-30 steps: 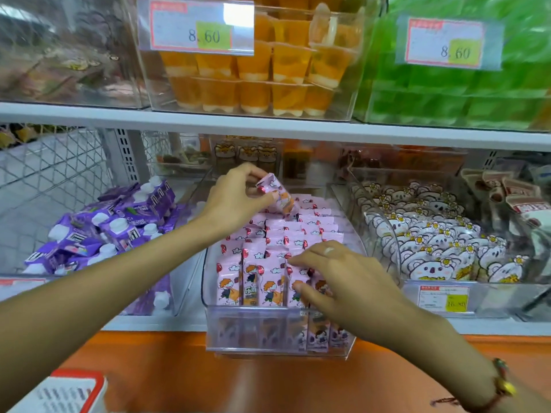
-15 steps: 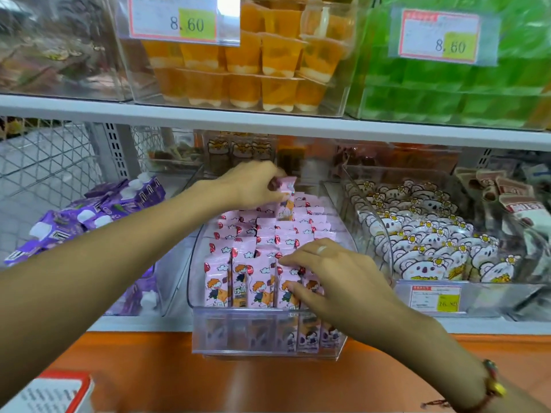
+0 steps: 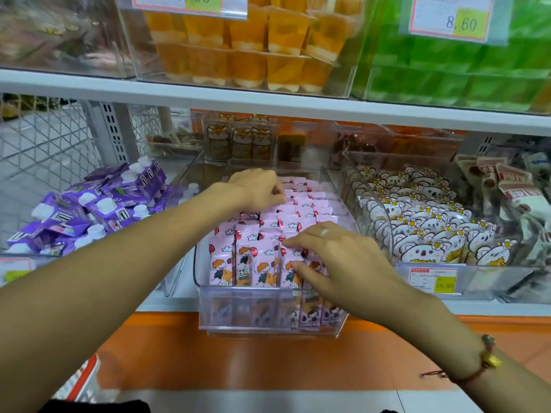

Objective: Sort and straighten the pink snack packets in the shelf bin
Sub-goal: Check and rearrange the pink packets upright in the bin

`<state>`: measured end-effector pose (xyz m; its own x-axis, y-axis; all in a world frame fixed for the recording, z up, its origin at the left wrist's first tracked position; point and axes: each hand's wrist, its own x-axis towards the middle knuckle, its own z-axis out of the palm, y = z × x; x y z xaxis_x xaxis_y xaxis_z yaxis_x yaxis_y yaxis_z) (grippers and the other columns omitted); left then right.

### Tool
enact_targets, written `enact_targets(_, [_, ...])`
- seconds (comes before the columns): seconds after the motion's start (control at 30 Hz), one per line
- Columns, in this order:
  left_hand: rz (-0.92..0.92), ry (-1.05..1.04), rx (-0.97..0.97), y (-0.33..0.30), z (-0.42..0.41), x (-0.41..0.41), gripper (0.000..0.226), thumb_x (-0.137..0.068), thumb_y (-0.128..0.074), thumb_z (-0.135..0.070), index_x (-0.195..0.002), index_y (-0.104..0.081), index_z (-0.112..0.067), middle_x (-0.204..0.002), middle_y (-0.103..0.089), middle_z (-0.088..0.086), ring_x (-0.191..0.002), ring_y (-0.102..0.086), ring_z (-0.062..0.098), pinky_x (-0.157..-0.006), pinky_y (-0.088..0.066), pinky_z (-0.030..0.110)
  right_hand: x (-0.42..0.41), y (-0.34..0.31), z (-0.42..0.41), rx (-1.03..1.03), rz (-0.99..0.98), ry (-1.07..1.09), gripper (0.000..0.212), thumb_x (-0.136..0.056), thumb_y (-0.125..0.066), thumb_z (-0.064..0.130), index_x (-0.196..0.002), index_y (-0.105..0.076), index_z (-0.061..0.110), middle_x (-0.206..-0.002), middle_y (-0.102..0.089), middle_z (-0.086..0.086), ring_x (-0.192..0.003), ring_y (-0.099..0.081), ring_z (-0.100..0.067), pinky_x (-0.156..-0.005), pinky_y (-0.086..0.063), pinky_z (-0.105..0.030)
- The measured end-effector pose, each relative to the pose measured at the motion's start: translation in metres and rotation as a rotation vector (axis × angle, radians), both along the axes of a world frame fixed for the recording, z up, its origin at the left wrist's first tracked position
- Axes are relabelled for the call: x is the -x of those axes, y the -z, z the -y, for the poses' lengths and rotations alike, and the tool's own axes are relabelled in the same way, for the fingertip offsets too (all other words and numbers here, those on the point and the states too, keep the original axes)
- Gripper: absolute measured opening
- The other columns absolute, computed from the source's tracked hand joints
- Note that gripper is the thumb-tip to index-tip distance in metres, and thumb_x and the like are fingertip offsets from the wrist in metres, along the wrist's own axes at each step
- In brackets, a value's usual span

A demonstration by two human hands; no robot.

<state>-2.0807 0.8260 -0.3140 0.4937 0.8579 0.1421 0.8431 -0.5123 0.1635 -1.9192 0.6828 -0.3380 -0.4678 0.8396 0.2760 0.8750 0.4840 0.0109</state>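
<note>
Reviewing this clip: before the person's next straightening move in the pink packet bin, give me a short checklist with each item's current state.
1. Right hand steadying the front row of pink packets: ok, fingers lie on them.
2. Left hand at the back rows: ok, fingers curled down among the packets; whether it pinches one, cannot tell.
3. Front row upright, faces forward: ok where visible; packets under the right hand, cannot tell.
4. Back rows aligned: cannot tell, partly hidden.
5. Clear bin seated on the shelf: ok, though its front overhangs the edge.

Both hands forward, left hand (image 3: 258, 189) fingers curled down, right hand (image 3: 337, 257) fingers spread flat.
</note>
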Motion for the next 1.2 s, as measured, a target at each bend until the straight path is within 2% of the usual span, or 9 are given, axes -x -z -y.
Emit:
enact_targets(0.2, [0.099, 0.068, -0.111, -0.004, 0.012, 0.003, 0.018, -0.092, -0.06, -0.034, -0.104, -0.07, -0.027, -0.108, -0.066, -0.008, -0.087, -0.052, 0.009, -0.059, -0.032, 0.021, -0.002, -0.003, 0.005, -0.082, -0.015, 0.034, 0.028, -0.096, -0.05, 0.032, -0.119, -0.063, 0.022, -0.12, -0.06, 0.002, -0.112, -0.052, -0.02, -0.083, -0.042, -0.029])
enact_targets(0.3, [0.025, 0.093, -0.097, 0.002, 0.015, 0.0, 0.022, -0.091, -0.06, -0.034, -0.107, -0.07, -0.023, -0.111, -0.066, -0.006, -0.092, -0.053, 0.009, -0.061, -0.032, 0.019, -0.001, -0.002, 0.007, -0.076, -0.006, 0.066, 0.031, -0.097, -0.046, 0.035, -0.12, -0.063, 0.023, -0.116, -0.059, 0.001, -0.104, -0.054, -0.022, -0.084, -0.04, -0.034])
enact_targets(0.47, [0.147, 0.084, 0.047, -0.004, 0.016, 0.0, 0.014, -0.089, -0.065, -0.027, -0.098, -0.071, -0.018, -0.111, -0.065, 0.0, -0.093, -0.051, 0.009, -0.078, -0.035, 0.025, 0.0, -0.002, 0.009, -0.073, -0.038, 0.086, 0.032, -0.097, -0.046, 0.036, -0.123, -0.061, 0.025, -0.115, -0.057, 0.003, -0.099, -0.054, -0.019, -0.082, -0.036, -0.03])
enact_targets(0.57, [0.408, -0.003, 0.083, -0.006, 0.019, 0.0, 0.005, -0.093, -0.06, -0.021, -0.096, -0.064, -0.02, -0.113, -0.064, 0.002, -0.088, -0.055, 0.011, -0.075, -0.041, 0.027, -0.001, -0.002, 0.008, -0.069, -0.057, 0.082, 0.034, -0.098, -0.043, 0.038, -0.126, -0.059, 0.027, -0.119, -0.055, 0.005, -0.103, -0.051, -0.017, -0.083, -0.033, -0.028])
enact_targets(0.73, [1.05, -0.195, 0.165, -0.016, 0.034, -0.001, 0.027, -0.099, -0.049, -0.015, -0.124, -0.053, -0.005, -0.124, -0.062, 0.011, -0.108, -0.061, 0.021, -0.086, -0.05, 0.029, 0.0, -0.001, 0.006, -0.069, -0.055, 0.067, 0.035, -0.098, -0.043, 0.039, -0.127, -0.058, 0.027, -0.122, -0.053, 0.005, -0.106, -0.05, -0.017, -0.086, -0.033, -0.029])
enact_targets(0.83, [1.296, -0.221, -0.006, -0.019, 0.06, 0.003, 0.014, -0.099, -0.049, -0.014, -0.111, -0.054, -0.01, -0.114, -0.064, 0.011, -0.096, -0.062, 0.012, -0.075, -0.052, 0.016, -0.001, -0.002, 0.006, -0.077, -0.047, 0.057, 0.034, -0.098, -0.042, 0.039, -0.127, -0.057, 0.029, -0.123, -0.053, 0.007, -0.108, -0.049, -0.016, -0.086, -0.032, -0.027])
enact_targets(0.9, [1.411, -0.224, -0.101, -0.018, 0.079, 0.009, 0.006, -0.098, -0.05, -0.013, -0.103, -0.054, -0.015, -0.105, -0.066, 0.008, -0.09, -0.063, 0.01, -0.08, -0.055, 0.023, -0.001, -0.004, 0.004, -0.092, -0.055, 0.048, 0.033, -0.099, -0.041, 0.036, -0.126, -0.058, 0.028, -0.121, -0.054, 0.007, -0.11, -0.05, -0.016, -0.084, -0.032, -0.026])
enact_targets(1.07, [1.531, -0.199, -0.176, -0.01, 0.126, 0.03, 0.002, -0.094, -0.058, -0.021, -0.093, -0.06, -0.021, -0.08, -0.066, -0.013, -0.071, -0.061, -0.005, -0.07, -0.052, 0.019, 0.01, -0.016, 0.005, -0.16, -0.482, 0.025, 0.028, -0.098, -0.048, 0.032, -0.121, -0.06, 0.024, -0.115, -0.059, 0.008, -0.109, -0.05, -0.008, -0.082, -0.036, -0.018])
enact_targets(1.2, [1.467, -0.136, -0.058, -0.003, 0.144, 0.031, 0.004, -0.091, -0.062, -0.027, -0.091, -0.065, -0.029, -0.085, -0.07, -0.013, -0.083, -0.065, 0.0, -0.075, -0.053, 0.021, 0.033, -0.018, 0.007, 0.195, -0.831, -0.1, 0.042, -0.092, -0.052, 0.043, -0.132, -0.049, 0.03, -0.121, -0.053, 0.016, -0.108, -0.048, 0.006, -0.087, -0.039, -0.007])
